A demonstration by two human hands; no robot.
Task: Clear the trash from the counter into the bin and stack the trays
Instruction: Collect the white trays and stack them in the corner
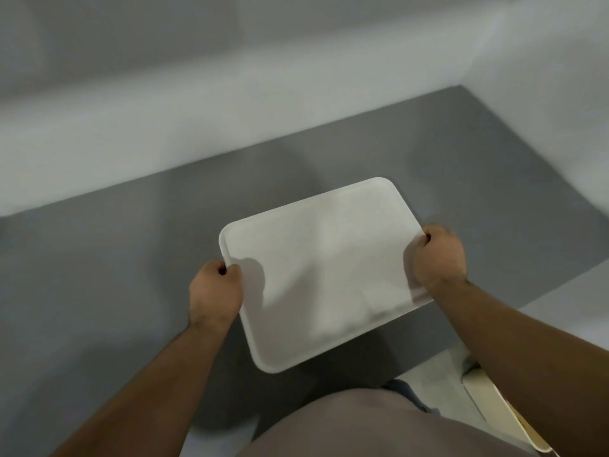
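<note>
A white rectangular tray (324,268) with rounded corners is held over the grey counter (131,258), turned a little clockwise. Nothing lies on the tray. My left hand (216,293) grips its left edge, thumb on top. My right hand (438,255) grips its right edge the same way. The picture is blurred, and no trash shows on the counter.
White walls (164,127) close the counter off at the back and on the right. A cream-coloured open container (494,400), possibly a bin or box, stands on the pale floor at the lower right, below my right forearm. My grey-shirted body fills the bottom middle.
</note>
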